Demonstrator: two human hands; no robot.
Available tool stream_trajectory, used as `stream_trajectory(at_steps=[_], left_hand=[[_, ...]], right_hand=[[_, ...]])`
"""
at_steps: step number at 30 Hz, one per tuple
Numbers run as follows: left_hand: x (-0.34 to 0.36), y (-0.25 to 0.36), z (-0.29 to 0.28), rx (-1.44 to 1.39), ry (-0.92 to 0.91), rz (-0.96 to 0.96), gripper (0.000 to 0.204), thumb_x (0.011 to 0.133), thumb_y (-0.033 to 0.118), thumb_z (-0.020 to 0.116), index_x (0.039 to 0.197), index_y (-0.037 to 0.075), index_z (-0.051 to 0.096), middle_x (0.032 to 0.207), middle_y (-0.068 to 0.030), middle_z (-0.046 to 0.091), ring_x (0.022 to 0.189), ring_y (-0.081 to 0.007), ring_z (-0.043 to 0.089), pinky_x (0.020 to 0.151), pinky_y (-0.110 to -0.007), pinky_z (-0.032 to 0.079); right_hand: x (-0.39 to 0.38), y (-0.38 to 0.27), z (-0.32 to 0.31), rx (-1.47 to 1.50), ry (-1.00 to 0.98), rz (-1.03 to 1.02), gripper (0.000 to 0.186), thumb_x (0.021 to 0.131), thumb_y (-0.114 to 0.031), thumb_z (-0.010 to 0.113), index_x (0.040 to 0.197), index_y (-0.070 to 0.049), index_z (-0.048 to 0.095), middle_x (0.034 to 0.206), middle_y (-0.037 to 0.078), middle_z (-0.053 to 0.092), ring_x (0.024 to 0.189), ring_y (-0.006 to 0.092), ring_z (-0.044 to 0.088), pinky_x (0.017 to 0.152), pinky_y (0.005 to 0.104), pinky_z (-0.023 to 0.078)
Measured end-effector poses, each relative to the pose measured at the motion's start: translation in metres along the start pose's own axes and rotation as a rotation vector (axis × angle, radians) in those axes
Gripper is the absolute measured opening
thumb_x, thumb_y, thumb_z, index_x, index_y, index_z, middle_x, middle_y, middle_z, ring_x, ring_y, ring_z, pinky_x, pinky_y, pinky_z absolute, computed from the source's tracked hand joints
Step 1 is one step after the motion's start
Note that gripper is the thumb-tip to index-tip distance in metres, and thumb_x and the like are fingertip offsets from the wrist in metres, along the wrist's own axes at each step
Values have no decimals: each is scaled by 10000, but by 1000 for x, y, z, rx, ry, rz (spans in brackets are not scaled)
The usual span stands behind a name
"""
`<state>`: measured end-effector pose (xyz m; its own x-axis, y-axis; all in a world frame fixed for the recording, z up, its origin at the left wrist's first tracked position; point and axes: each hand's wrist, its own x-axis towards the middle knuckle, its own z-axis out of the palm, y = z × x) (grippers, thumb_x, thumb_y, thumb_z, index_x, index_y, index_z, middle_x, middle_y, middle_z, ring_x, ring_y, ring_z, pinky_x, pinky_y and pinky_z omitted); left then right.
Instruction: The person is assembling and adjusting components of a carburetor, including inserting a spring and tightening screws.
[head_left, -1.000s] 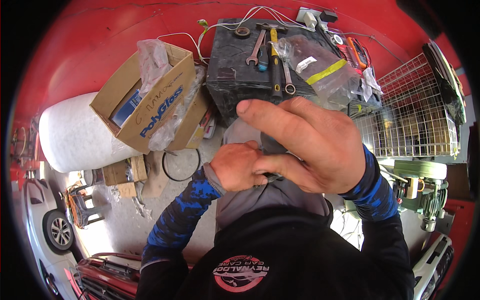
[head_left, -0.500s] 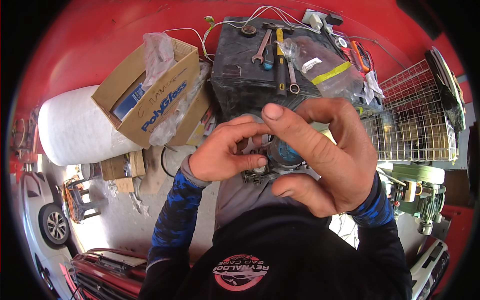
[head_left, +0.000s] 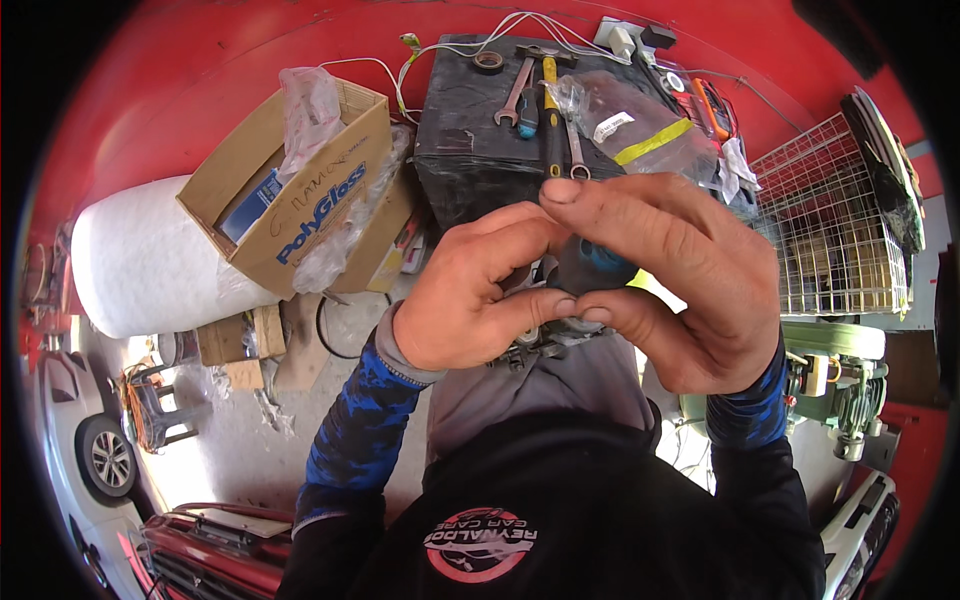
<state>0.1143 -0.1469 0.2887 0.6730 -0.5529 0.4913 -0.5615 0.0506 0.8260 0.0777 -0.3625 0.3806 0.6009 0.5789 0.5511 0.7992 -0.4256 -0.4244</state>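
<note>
Through the head view I have bare skin against dark, dull material: the left hand [head_left: 480, 295] and the right hand [head_left: 690, 270] curve around a dark rounded part [head_left: 572, 272] with a blue, uneven-looking patch beside the right fingers. It sits between the two hands, in front of the person's body and just above a metal assembly [head_left: 533, 347], a knobbly, greyish cluster over the grey trousers [head_left: 530, 395]. I cannot tell whether the two pieces are joined.

On the left hand I see the thumb standing away from the bent forefinger; on the right, thumb and forefinger make a wide arch. The thumb tips come close together, but from here I cannot tell whether either hand is pinching the part. Its curved side and blue patch are turned up toward my camera; the ends are hidden behind fingers, so I cannot read its long axis.

Beyond the hands I get a black box [head_left: 455, 105] sheathed in creased film. On it lie a hammer [head_left: 552, 125] with a yellow-and-black handle, its head pointing away from the person, a smooth steel open-end wrench [head_left: 514, 95] and a crinkled clear bag [head_left: 625, 115]. To the left I make out a flat-sided cardboard carton [head_left: 320, 200] leaning beside a matte white roll [head_left: 150, 260]
</note>
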Motion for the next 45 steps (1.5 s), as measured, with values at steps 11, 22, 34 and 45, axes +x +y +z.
stream_trajectory(at_steps=[11, 22, 34, 45], left_hand=[[-1, 4, 21, -319, -72, -514, 652, 729, 190, 895, 1267, -2, 580, 943, -58, 539, 699, -89, 445, 580, -264, 367], [14, 12, 34, -328, -33, -96, 557, 805, 77, 837, 1290, 20, 567, 839, 38, 566, 662, -37, 405, 578, -220, 346], [9, 9, 39, -199, -36, -194, 562, 821, 45, 811, 1318, 29, 548, 911, 61, 528, 703, -30, 399, 601, -215, 335], [6, 14, 37, -593, 28, -418, 699, 811, 46, 846, 1404, 20, 477, 1104, 6, 583, 741, -11, 415, 640, -193, 391]], right_hand=[[-12, -1, -17, 78, -16, 46, 443, 814, -99, 768, 1223, 55, 693, 1202, 243, 676, 1077, 350, 695, 889, 383, 568], [-25, -14, -18, -64, 25, 65, 538, 762, -284, 865, 1179, 23, 717, 1099, 204, 680, 957, 302, 707, 786, 356, 575], [-25, -21, -24, -202, -49, 180, 592, 811, -340, 825, 1252, 23, 669, 1077, 198, 667, 943, 316, 710, 753, 377, 573], [-18, -10, -14, -161, 122, 3, 482, 784, -235, 836, 1178, 0, 688, 1070, 180, 670, 885, 315, 708, 708, 367, 582]])
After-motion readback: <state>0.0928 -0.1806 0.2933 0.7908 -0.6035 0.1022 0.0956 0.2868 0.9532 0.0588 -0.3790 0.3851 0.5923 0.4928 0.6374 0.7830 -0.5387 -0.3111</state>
